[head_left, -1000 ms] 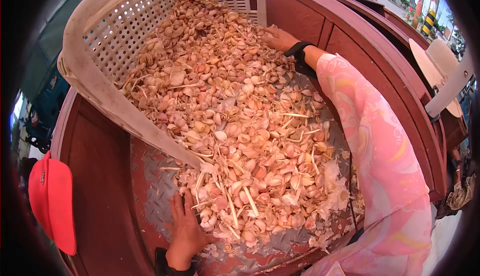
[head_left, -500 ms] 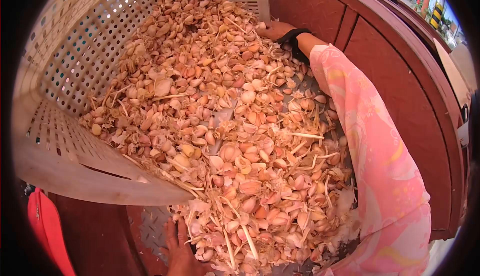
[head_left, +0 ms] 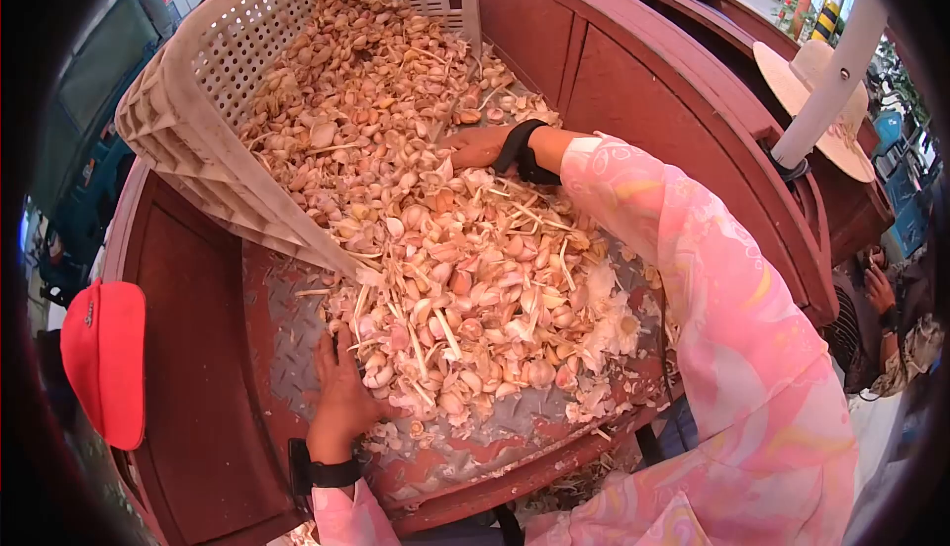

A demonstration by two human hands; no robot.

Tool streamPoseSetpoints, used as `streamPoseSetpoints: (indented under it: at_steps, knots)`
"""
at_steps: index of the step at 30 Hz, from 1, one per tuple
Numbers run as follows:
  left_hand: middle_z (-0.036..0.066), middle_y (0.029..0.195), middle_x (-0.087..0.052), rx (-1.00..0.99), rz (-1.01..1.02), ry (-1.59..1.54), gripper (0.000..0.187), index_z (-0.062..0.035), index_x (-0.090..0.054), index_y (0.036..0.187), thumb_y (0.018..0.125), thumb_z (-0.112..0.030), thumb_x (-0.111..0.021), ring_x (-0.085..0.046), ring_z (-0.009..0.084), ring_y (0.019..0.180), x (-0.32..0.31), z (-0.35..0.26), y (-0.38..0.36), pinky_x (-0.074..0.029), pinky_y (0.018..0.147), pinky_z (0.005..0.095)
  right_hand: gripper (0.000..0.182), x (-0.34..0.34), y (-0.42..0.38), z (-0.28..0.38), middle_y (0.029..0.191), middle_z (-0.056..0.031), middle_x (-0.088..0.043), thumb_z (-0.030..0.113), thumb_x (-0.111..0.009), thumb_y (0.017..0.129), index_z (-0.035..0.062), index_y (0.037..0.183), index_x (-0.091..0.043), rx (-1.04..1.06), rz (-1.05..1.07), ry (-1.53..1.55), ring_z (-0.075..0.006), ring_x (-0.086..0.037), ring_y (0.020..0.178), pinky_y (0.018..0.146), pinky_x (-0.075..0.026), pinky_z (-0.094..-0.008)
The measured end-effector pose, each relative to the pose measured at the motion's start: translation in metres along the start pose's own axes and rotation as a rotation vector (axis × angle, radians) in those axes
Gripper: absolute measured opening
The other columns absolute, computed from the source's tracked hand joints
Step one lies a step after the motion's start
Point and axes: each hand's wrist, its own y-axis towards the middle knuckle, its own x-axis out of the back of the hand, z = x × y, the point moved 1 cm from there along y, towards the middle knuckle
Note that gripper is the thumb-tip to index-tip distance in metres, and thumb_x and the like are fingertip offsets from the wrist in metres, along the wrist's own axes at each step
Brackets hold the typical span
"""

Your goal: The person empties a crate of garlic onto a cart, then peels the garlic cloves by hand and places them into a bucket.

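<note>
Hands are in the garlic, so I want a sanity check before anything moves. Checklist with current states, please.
1. White perforated plastic crate tipped, mouth toward the loose pinkish garlic cloves: ok.
2. Left hand out from under the crate, fingers spread beside the cloves: ok.
3. Right hand fingers free of cloves: cannot tell, the fingertips are hidden in the pile.
4. Crate's base resting firmly: cannot tell, underside not visible.
5. Dry papery scraps all inside the red metal bed's near lip: not ok, some lie beyond it.
6. Red cloth cap off the garlic: ok, at the left side.
</note>
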Motion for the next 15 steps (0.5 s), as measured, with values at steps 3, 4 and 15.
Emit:
streamPoseSetpoints:
  at_steps: [3,4,15]
  knots:
    - [0.022,0.144,-0.012,0.020,-0.004,-0.012,0.136,-0.0075,-0.013,0.141,0.031,-0.022,-0.091,-0.010,0.0389,0.134,-0.004,0.007,0.007,-0.024,0.097,0.0639,0.072,-0.012,-0.032,0.020,0.146,-0.0156,-0.022,0.046,-0.044,0.082,0.0095,0.141,-0.024,-0.033,-0.063,-0.078,-0.0317,-0.025,0.132,0.107,-0.023,-0.0427]
    - [0.020,0.145,-0.011,0.004,-0.020,-0.027,0.136,-0.0091,-0.013,0.141,0.031,-0.023,-0.091,-0.009,0.0366,0.135,-0.006,0.009,0.005,-0.024,0.093,0.0690,0.074,-0.014,-0.041,0.025,0.146,-0.0150,-0.021,0.047,-0.044,0.082,0.0104,0.142,-0.023,-0.046,-0.061,-0.111,-0.0313,-0.024,0.133,0.107,-0.023,-0.0426]
    - [0.020,0.138,-0.029,-0.017,-0.115,0.016,0.110,-0.0041,-0.028,0.135,0.045,-0.021,-0.088,-0.027,0.0350,0.129,-0.010,0.008,-0.006,-0.030,0.104,0.0415,0.073,-0.055,-0.126,0.089,0.143,-0.0089,-0.031,0.054,-0.051,0.081,0.0190,0.140,-0.028,-0.162,-0.024,-0.180,-0.0227,-0.036,0.127,0.096,-0.036,-0.0322]
